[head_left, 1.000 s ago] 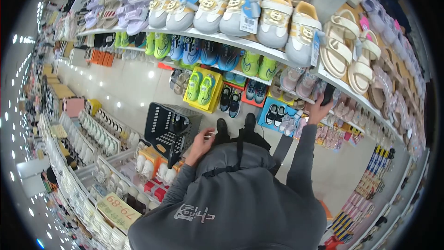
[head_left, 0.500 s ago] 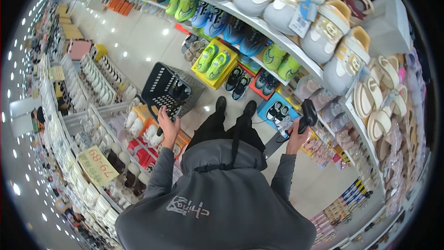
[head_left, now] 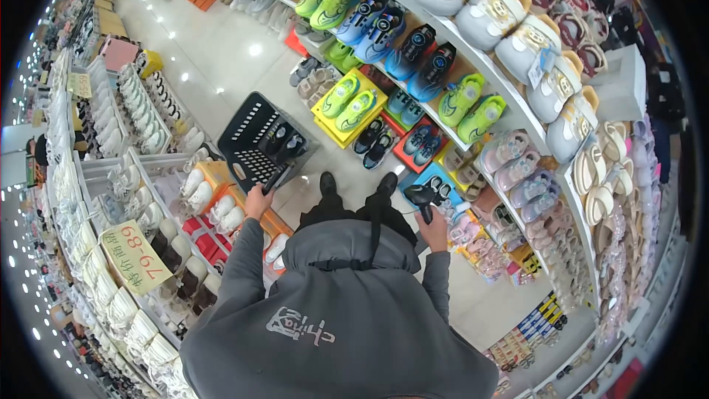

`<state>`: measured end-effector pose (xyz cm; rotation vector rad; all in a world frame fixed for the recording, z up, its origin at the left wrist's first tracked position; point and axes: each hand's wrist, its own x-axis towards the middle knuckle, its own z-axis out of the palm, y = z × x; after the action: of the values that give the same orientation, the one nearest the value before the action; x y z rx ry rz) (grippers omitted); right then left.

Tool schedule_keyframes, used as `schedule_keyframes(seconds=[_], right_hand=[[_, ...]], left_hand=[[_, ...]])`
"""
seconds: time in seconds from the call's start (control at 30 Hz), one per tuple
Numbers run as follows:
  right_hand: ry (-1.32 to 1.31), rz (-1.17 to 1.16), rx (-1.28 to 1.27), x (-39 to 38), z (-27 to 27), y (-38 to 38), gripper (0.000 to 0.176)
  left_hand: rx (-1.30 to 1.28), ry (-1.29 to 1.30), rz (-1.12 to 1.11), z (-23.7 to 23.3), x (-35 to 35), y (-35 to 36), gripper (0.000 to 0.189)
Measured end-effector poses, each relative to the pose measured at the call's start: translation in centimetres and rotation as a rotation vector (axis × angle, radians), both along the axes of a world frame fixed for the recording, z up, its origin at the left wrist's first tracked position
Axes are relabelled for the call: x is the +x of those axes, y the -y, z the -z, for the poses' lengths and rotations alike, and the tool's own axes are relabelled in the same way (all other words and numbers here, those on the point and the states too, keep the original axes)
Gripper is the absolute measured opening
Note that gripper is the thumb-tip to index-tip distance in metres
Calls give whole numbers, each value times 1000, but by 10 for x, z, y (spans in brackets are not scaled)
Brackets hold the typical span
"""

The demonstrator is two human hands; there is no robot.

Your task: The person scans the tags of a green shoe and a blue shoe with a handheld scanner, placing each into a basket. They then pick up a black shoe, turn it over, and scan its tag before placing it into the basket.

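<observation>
My left hand [head_left: 257,202] is closed around the black handle [head_left: 278,177] of a dark grey shopping basket [head_left: 244,129]. The basket leans on the floor ahead and to my left, its perforated wall showing. Inside lies a pair of black shoes [head_left: 284,142]. In my right hand [head_left: 435,232] is a black handheld barcode scanner [head_left: 419,196], its head pointing forward and left. Beneath the scanner, a blue shoebox [head_left: 418,179] carries dark shoes on the floor.
Shelves of sneakers [head_left: 436,70] and sandals rise along the right. Neon-yellow sneakers sit on a yellow box [head_left: 343,133] by the shelf foot. Racks of white shoes [head_left: 140,114] line the left, with a yellow price sign [head_left: 136,256]. Tiled aisle floor [head_left: 214,44] runs forward between them.
My left hand has closed on the basket handle, its fingers looser before. My right hand has brought the scanner inward and lower, its head now turned left. The view has shifted slightly.
</observation>
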<state>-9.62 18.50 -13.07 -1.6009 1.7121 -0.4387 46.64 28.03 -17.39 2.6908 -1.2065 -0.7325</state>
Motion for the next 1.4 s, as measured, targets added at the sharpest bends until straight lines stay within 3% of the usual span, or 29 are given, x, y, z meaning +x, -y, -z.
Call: schedule_keyframes(seconds=[0.07,0.17,0.37,0.6,0.7,0.97,1.13,1.4], right_hand=[[7,24,-23,21,-9,-8,45],[-38,87,110,50,-22,-15,45],[-31,137,-23,112,-38,-34,50],[-49,84,190,177,-42,-45,46],[-55,45,153,205,-44,-45,47],[-88,-41,-10,248,-54,-39,46],[-146,-60,0,270,-79,-27,47],[-73,-37,12,290,-71,-8,45]], left_hand=[[158,-39,10,-8,8,8,44],[76,-35,-3,-2,17,6,39],[-85,35,28,-25,37,17,34],[-142,31,92,-5,117,36,33],[-182,40,142,-3,152,50,34],[-187,69,226,-4,225,62,34],[-139,100,210,-8,261,83,33],[-98,93,192,-15,294,123,34]])
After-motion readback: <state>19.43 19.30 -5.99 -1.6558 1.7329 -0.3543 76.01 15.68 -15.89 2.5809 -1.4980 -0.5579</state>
